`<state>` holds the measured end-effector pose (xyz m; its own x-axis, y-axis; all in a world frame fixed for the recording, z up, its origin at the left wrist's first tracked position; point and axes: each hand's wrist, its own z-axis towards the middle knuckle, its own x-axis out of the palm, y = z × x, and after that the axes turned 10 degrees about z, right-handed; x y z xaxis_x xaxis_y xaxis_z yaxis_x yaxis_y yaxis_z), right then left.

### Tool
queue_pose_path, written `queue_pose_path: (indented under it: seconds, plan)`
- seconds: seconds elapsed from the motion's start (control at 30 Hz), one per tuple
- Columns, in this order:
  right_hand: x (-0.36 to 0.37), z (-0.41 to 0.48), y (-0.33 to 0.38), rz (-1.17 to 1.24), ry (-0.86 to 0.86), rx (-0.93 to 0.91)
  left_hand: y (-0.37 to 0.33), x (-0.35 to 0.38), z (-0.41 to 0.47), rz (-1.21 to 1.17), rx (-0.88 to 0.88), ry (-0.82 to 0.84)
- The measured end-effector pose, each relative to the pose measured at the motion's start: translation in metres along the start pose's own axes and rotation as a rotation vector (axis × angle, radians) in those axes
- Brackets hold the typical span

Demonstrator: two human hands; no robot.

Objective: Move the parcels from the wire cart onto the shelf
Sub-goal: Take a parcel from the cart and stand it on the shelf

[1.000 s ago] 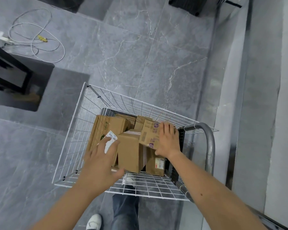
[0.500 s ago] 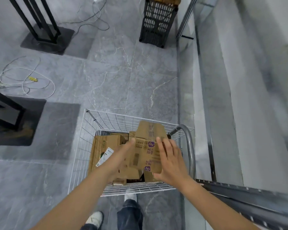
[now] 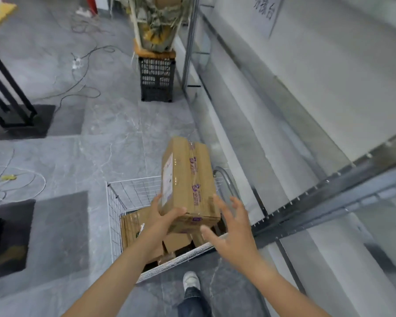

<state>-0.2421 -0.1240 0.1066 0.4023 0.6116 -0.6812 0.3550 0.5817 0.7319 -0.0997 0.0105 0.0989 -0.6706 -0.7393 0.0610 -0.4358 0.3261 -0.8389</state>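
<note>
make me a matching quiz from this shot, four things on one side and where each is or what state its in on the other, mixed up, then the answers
Things
1. left hand
2. right hand
3. taped cardboard parcel
4. black crate

Places or states
A. on the floor beyond the wire cart, a potted plant on top
B. lifted above the cart, long side pointing away from the person
C. gripping the parcel's near lower corner
D. open, fingers spread, just right of the parcel

Pairs: 1-C, 2-D, 3-B, 4-A
</note>
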Motion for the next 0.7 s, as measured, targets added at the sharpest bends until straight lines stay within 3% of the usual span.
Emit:
queue_pose_path:
  seconds: [0.1,0.23,0.4,0.47,0.53,0.6,0.7]
  plan:
    - [-0.012,-0.007,0.025,0.371,-0.061,0.208,-0.003,0.011,-0.025,0.275,0.164,-0.077]
    - [-0.032,-0.029,0.055,0.699,-0.176,0.301,-0.01,0.041,-0.073,0.654,0.504,-0.129]
    - [-0.054,-0.086,0.06,0.821,-0.383,0.294,-0.021,0.07,-0.124,0.749,0.73,-0.01]
    - [-0.064,-0.11,0.054,0.977,-0.469,0.325,-0.019,0.077,-0.135,0.839,0.811,0.095]
    - [-0.081,-0.137,0.047,1.102,-0.571,0.339,-0.018,0.085,-0.143,0.789,0.783,0.296]
    - [-0.098,-0.166,0.043,1.119,-0.648,0.351,-0.022,0.099,-0.155,0.592,0.677,0.489]
    - [-0.118,-0.213,0.036,1.141,-0.737,0.372,-0.022,0.13,-0.179,0.444,0.56,0.675]
